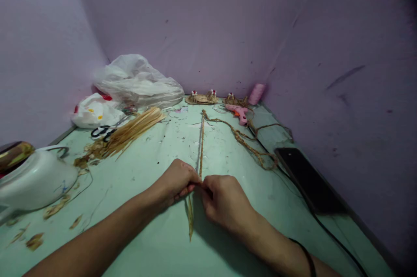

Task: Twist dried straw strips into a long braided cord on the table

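Observation:
My left hand (177,180) and my right hand (224,201) meet at the middle of the pale green table (156,251), both pinched closed on a thin straw strand (201,144). The strand runs away from my fingers toward the back wall, beside a thin grey stick. A short flat end of straw (190,220) hangs below my hands toward me. A black band sits on my right wrist.
A bundle of straw strips (130,131) and black scissors (102,131) lie at the left, plastic bags (137,81) behind. A braided rope (250,144), pink glue gun (239,112), pink thread spool (256,93), small woven pieces (202,98) and a dark phone (308,179) lie right. A white kettle (35,179) stands far left.

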Motion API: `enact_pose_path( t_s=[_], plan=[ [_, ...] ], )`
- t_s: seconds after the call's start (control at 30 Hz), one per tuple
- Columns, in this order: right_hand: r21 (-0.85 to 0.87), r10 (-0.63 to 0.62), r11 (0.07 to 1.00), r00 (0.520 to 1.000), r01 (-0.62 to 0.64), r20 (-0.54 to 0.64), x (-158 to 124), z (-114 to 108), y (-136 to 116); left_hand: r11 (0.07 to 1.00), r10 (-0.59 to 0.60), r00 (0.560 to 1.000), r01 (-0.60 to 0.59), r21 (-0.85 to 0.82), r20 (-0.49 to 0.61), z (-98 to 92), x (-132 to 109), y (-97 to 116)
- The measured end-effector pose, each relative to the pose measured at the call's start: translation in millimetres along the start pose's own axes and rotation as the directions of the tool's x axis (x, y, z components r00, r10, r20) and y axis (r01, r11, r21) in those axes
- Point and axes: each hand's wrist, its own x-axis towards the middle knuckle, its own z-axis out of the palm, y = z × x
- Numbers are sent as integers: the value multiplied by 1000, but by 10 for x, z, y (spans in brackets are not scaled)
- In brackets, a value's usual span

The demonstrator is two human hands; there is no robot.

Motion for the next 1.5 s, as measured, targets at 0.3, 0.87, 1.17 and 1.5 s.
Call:
enact_pose_path(
  t_s=[0.3,0.87,1.17,1.5],
  plan=[
    [273,150,952,988,-137,-27,99,-53,79,993,116,992,-114,-39,49,-69,72,-51],
    [677,240,634,928,-372,286,280,139,226,913,70,953,-181,366,296,-397,-12,58],
    [665,232,645,925,-377,300,293,213,224,899,301,843,-96,426,-446,-1302,124,307],
    [675,222,626,919,-391,326,336,209,209,487,582,667,170,856,-464,-1507,982,451]
  ],
)
